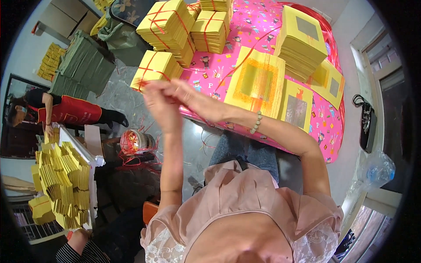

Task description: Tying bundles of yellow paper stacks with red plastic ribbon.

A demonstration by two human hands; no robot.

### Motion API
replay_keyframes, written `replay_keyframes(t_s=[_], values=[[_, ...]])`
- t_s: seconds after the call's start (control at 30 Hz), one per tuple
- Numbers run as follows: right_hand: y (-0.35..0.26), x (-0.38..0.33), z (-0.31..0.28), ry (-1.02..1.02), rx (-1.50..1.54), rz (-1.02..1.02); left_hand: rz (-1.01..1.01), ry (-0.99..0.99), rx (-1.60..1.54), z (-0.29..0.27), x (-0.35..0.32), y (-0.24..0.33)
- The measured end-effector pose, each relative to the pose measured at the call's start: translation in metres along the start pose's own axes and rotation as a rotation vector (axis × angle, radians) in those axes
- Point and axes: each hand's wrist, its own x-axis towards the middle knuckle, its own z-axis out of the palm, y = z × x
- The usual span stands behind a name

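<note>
Several yellow paper bundles [162, 19] sit at the far left of the pink table [239, 30], already bound with crossed red ribbon, so a good part of the tying looks done. 1 more bundle [158, 65] lies at the table's near left edge, just beyond the hands, with ribbon across its top; whether its knot is finished cannot be told. On the right, a tall stack [300, 50], a stack with orange print [258, 79] and 2 flatter piles [288, 94] show no binding and are probably left to do, though 1 loose red strand [245, 57] passes over the print stack's far left corner.

The bundle near the hands is blocky and square-edged, plain yellow, its sheets packed evenly under the ribbon. The print stack carries an orange border round a shiny panel; the tall stack has a grey rectangle on top.

The left hand [160, 103] and right hand [197, 101] meet at that near bundle's near corner, fingers bunched close together. They are blurred, so I cannot tell whether they pinch ribbon or touch paper.
</note>
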Motion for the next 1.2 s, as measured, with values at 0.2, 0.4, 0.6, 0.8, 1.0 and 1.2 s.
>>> replay_keyframes(t_s=[0.2,0.4,0.6,0.8,1.0,1.2], values=[[-0.031,0.0,-0.008,-0.587,-0.626,0.16,0.179,0.279,0.195,-0.122,0.022,0.043],[-0.039,0.025,-0.037,-0.91,-0.721,0.326,0.309,0.691,1.283,-0.326,-0.013,0.009],[-0.026,0.024,-0.022,-0.874,-0.862,0.294,-0.314,0.147,1.802,-0.341,-0.05,-0.003],[0.0,0.02,0.012,-0.828,-1.126,0.226,0.181,-0.332,1.086,-0.114,-0.038,0.026],[-0.004,0.027,0.003,-0.936,-1.083,0.295,-0.037,-0.191,0.776,-0.131,-0.073,-0.013],[-0.021,0.051,-0.041,-0.839,-0.766,0.47,0.026,0.218,1.107,-0.256,-0.087,-0.015]])
